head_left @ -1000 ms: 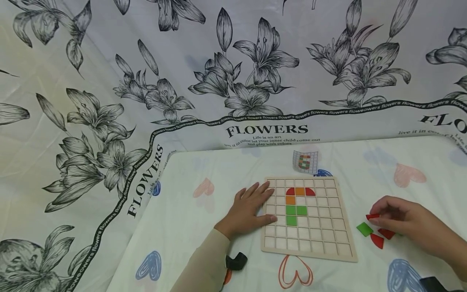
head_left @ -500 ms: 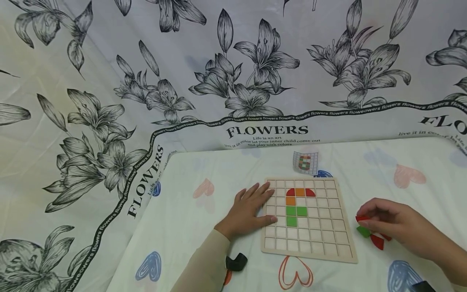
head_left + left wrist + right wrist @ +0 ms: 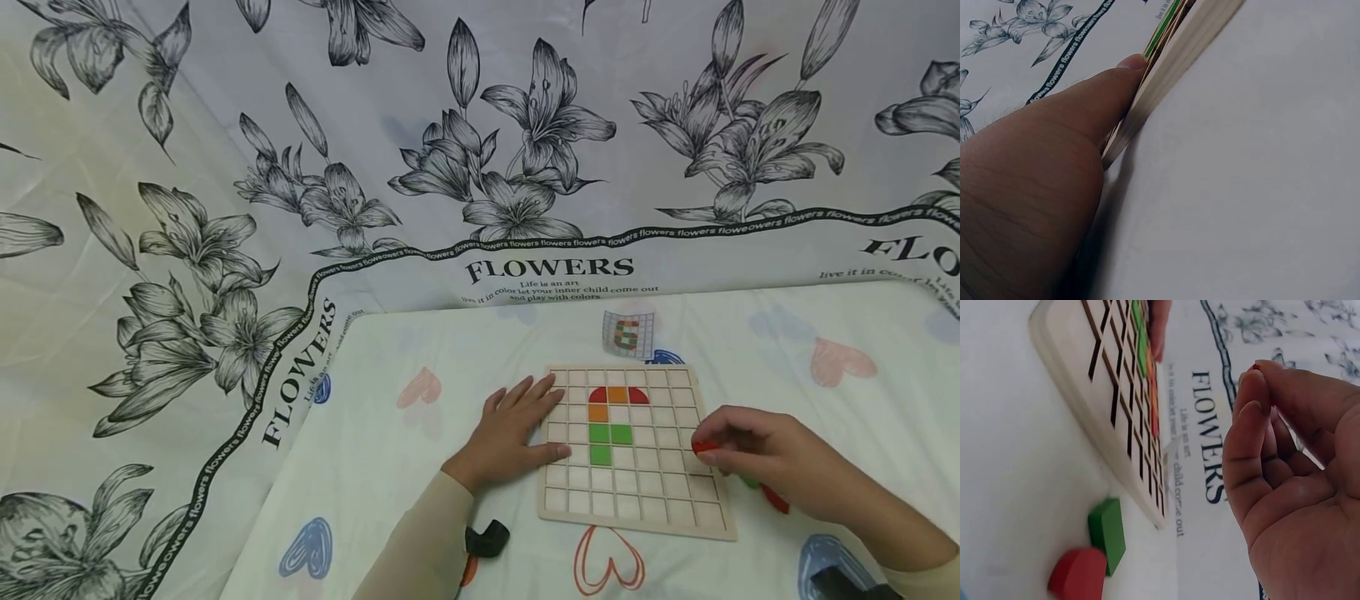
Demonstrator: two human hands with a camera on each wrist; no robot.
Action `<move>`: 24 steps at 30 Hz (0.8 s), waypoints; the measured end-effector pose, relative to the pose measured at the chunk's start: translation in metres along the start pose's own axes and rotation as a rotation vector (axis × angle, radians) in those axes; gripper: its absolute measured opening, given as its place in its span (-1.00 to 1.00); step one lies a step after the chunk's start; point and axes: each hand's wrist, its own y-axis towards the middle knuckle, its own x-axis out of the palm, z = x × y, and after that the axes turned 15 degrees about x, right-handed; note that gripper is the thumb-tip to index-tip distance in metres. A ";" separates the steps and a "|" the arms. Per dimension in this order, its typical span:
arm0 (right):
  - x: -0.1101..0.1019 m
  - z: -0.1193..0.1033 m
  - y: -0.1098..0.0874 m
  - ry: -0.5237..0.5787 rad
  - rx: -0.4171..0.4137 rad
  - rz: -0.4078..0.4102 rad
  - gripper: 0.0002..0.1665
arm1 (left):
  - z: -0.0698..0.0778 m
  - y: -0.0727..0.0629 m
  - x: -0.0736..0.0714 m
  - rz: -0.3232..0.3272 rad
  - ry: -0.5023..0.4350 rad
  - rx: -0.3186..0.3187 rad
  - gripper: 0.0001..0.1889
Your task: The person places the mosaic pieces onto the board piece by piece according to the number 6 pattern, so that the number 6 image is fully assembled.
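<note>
Grid board (image 3: 637, 458) lay flat on the tablecloth (image 3: 390, 467). Left hand (image 3: 506, 433) released, fingers straight and spread: fingertips lapped the board's left edge, thumb rested over the same edge nearer the person. Right hand (image 3: 772, 454) grasped a red piece (image 3: 703, 447) between thumb and fingertips, lined up with the board's right edge from the head view; height over the rim could not be told. Seven pieces sat in cells, left of the board's middle: two red rounded pieces (image 3: 637, 396) flanking an orange square (image 3: 617, 395), another orange square below the left one, then three green squares (image 3: 600, 433). Plain cells ran from these out to the right and near edges, wide room on that side. Outside the right edge, a green block (image 3: 1107, 534) and a red block (image 3: 1079, 575) lay close together, partly hidden beneath the right hand from above. Picture card (image 3: 628, 333) lay just beyond the far edge.
</note>
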 end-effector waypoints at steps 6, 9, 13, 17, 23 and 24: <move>0.011 -0.010 0.009 0.030 -0.031 -0.050 -0.82 | 0.000 0.000 0.000 0.002 0.004 0.000 -0.07; 0.017 -0.014 0.013 0.051 -0.046 -0.077 -0.83 | 0.000 0.000 0.000 0.007 0.005 0.003 -0.06; 0.027 -0.021 0.018 0.082 -0.058 -0.111 -0.84 | 0.000 0.001 -0.001 0.010 0.005 0.004 -0.06; 0.039 -0.027 0.025 0.099 -0.070 -0.135 -0.86 | 0.000 0.000 -0.002 0.009 0.005 0.007 -0.07; 0.055 -0.033 0.034 0.111 -0.074 -0.166 -0.87 | 0.000 0.000 -0.002 0.005 -0.006 0.006 -0.06; 0.058 -0.034 0.035 0.109 -0.066 -0.168 -0.87 | 0.000 0.000 -0.002 0.005 -0.006 0.006 -0.06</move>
